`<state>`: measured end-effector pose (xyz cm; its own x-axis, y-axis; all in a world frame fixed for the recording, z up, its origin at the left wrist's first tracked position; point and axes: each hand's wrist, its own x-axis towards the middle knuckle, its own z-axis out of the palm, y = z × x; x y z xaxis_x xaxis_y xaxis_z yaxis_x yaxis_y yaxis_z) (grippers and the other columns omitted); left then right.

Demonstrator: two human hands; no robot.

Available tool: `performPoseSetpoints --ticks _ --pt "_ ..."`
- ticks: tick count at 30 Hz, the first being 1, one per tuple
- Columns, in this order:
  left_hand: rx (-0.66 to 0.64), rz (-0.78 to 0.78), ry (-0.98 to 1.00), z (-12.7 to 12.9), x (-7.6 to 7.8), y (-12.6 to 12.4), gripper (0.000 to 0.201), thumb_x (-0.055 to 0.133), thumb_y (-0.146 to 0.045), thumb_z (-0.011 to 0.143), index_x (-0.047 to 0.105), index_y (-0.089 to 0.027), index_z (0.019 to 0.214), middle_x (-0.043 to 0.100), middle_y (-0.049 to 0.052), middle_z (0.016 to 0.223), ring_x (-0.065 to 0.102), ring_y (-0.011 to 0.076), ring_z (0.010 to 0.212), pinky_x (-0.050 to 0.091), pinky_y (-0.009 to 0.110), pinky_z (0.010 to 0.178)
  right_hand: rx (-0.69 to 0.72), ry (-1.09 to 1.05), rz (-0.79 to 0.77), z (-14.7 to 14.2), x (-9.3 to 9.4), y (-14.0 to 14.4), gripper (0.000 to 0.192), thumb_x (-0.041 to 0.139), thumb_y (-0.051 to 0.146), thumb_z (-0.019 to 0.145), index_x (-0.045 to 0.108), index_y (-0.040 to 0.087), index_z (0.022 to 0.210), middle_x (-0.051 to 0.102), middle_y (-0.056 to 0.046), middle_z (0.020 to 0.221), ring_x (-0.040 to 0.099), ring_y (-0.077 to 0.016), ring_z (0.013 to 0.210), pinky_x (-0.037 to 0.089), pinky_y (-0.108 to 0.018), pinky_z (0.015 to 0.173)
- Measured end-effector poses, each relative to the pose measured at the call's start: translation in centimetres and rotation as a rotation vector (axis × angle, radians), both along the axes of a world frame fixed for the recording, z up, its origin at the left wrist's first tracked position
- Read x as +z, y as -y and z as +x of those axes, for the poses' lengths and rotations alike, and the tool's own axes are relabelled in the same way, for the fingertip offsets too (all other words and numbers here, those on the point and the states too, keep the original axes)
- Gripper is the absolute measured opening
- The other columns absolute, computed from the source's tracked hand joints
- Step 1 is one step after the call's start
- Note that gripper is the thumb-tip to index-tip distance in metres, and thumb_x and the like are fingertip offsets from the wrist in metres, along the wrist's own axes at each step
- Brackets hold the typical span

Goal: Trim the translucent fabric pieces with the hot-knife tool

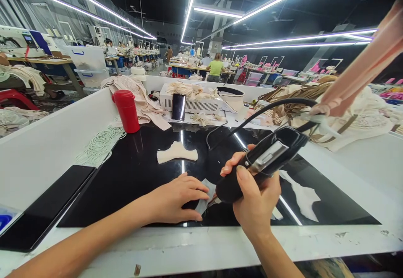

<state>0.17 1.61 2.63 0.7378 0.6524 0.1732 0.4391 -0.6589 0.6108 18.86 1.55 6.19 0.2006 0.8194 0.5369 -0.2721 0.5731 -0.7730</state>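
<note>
My right hand is wrapped round a black corded power tool with a narrow metal tip. The tip points down and left, onto or just over a small whitish fabric piece on the glossy black board. Lying flat beside it, my left hand has its fingers spread, with fingertips at the edge of that piece. Farther back on the board is a stack of cut cream fabric pieces. To the right of my right hand lies another white cut piece, partly curled.
A red lidded cup stands at the back left, near pale green cord. A black phone-like slab lies at the left. The tool's cable arches to a pink hanging strip. Behind are a vented white box and heaped fabric.
</note>
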Motion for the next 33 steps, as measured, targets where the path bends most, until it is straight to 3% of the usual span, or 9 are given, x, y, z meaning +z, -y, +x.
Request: performPoseSetpoints --ticks 15,20,25,33 --pt "-0.004 0.003 -0.016 -0.2 0.0 0.0 0.045 0.086 -0.032 0.083 0.069 -0.026 0.125 0.064 0.009 0.137 0.056 0.0306 0.129 0.023 0.059 0.122 0.084 -0.006 -0.021 -0.5 0.2 1.1 0.032 0.073 0.024 0.091 0.059 0.030 0.120 0.067 0.003 0.089 0.064 -0.0131 0.067 0.056 -0.030 0.065" --pt "0.026 0.052 0.018 -0.3 0.2 0.1 0.034 0.085 -0.034 0.084 0.073 -0.025 0.114 0.068 0.008 0.124 0.062 0.0278 0.119 0.023 0.058 0.123 -0.066 -0.016 0.034 1.0 1.0 0.0 0.035 0.076 0.024 0.087 0.061 0.027 0.119 0.067 0.003 0.088 0.064 -0.0138 0.066 0.055 -0.030 0.065" --pt "0.044 0.078 -0.003 0.6 -0.6 -0.1 0.051 0.079 -0.040 0.089 0.063 -0.027 0.136 0.058 0.011 0.148 0.052 0.0328 0.138 0.023 0.064 0.122 -0.168 -0.021 0.053 2.2 1.1 -1.6 0.035 0.078 0.026 0.085 0.060 0.026 0.114 0.067 0.004 0.085 0.062 -0.0136 0.064 0.054 -0.029 0.062" --pt "0.043 0.140 -0.092 1.2 -1.6 -0.2 0.059 0.070 -0.045 0.095 0.052 -0.028 0.149 0.056 0.011 0.151 0.049 0.0332 0.142 0.028 0.062 0.122 -0.161 0.010 0.075 1.9 0.5 -2.3 0.032 0.076 0.026 0.088 0.058 0.027 0.115 0.067 0.004 0.086 0.062 -0.0133 0.066 0.054 -0.030 0.064"
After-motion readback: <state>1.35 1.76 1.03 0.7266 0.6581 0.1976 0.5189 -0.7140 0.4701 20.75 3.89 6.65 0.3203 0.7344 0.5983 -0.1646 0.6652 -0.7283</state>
